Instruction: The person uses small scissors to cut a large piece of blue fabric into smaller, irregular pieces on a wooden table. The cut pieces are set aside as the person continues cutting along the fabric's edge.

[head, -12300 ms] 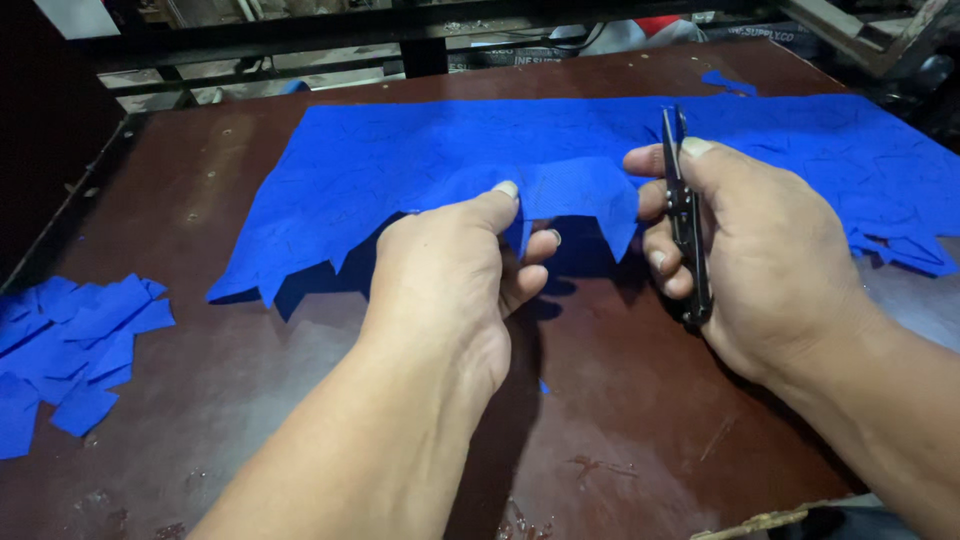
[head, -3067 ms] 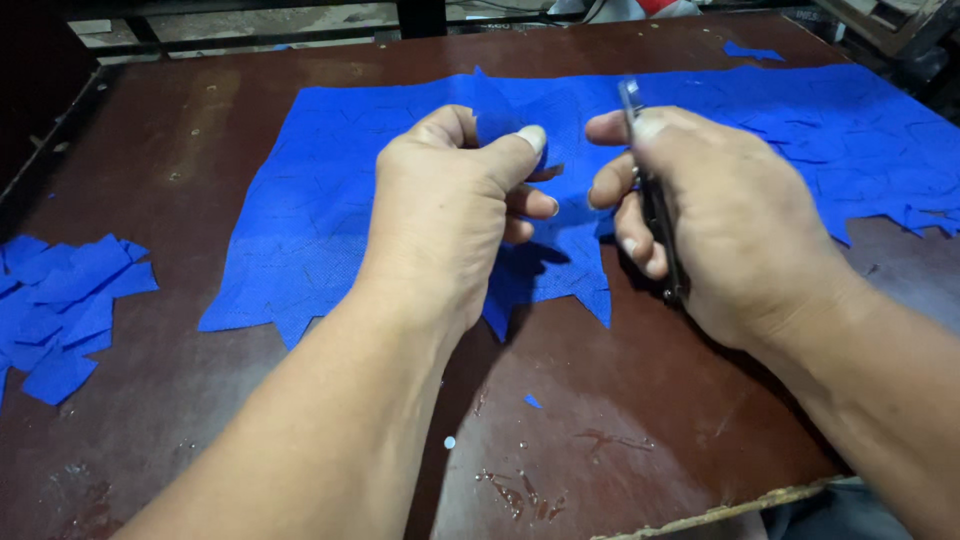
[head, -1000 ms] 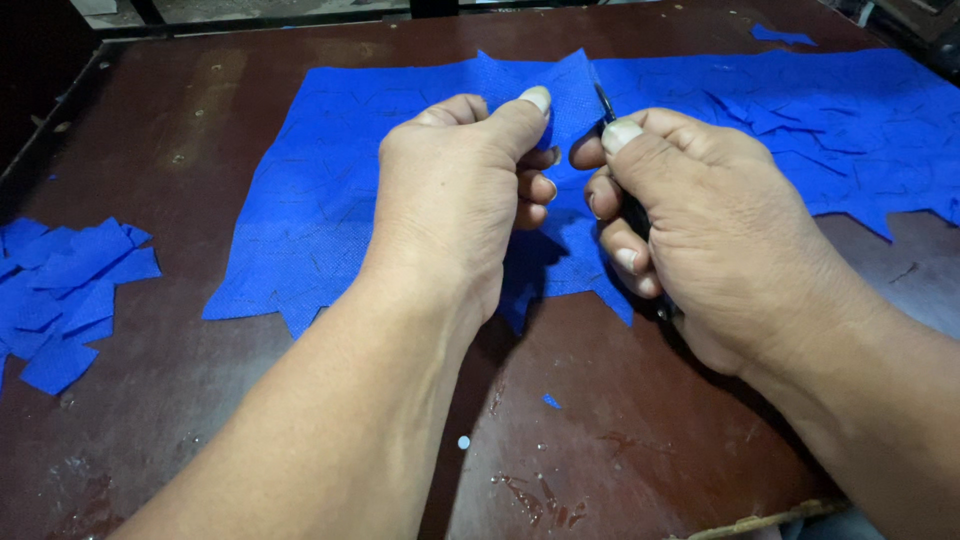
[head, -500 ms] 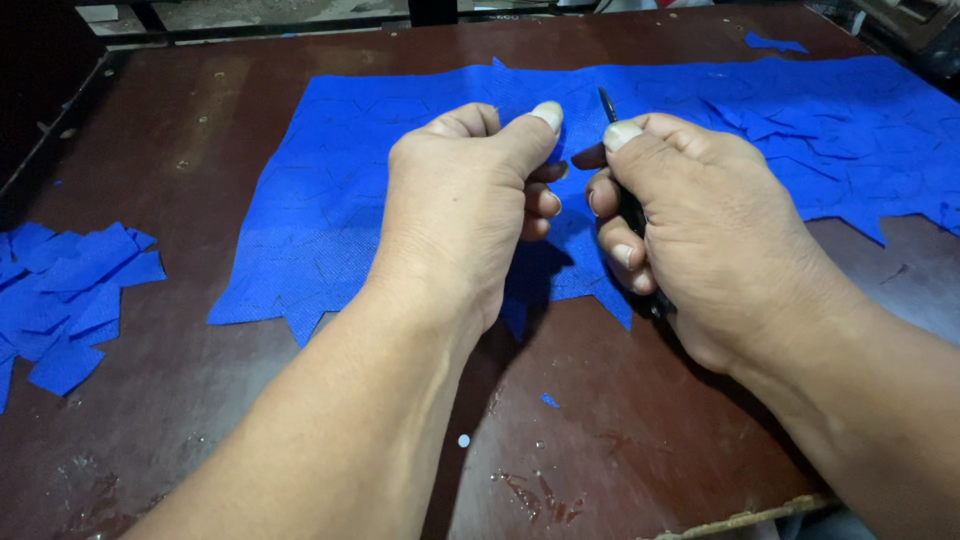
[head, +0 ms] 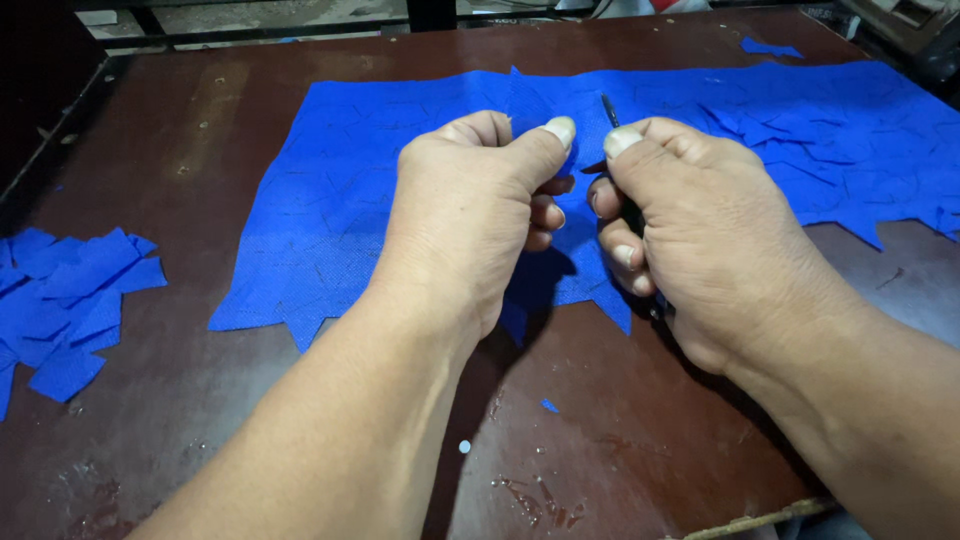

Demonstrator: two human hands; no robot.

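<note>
- The blue cloth [head: 330, 230] lies flat across the far half of the table [head: 200, 400], its long side running left to right, its near edge cut into jagged points.
- My left hand [head: 470, 215] sits over the middle of that sheet, thumb and forefinger pinched shut on a raised fold of the cloth, the other fingers curled under.
- My right hand [head: 700, 240] is just beside it, nearly touching, closed around a slim dark cutting tool [head: 612, 115]; its tip pokes up past my thumb, pointing away from me, right next to the pinched fold.
- So the fold lies to the left of the tool's tip, between my two thumbs, and the tool's long axis runs near to far, across the cloth's length.
- I cannot tell whether the blade is touching the cloth; my fingers hide the spot.
- To the right, the cloth carries on toward the table's edge, with loose cut pieces lying on it.
- At the far left, well apart from both hands, a pile of blue scraps [head: 60, 300] lies near the table's edge.
- The brown table between the cloth's near edge and me is mostly bare, save a small blue fleck [head: 549, 405] and some scuffs, so my forearms have room there.
</note>
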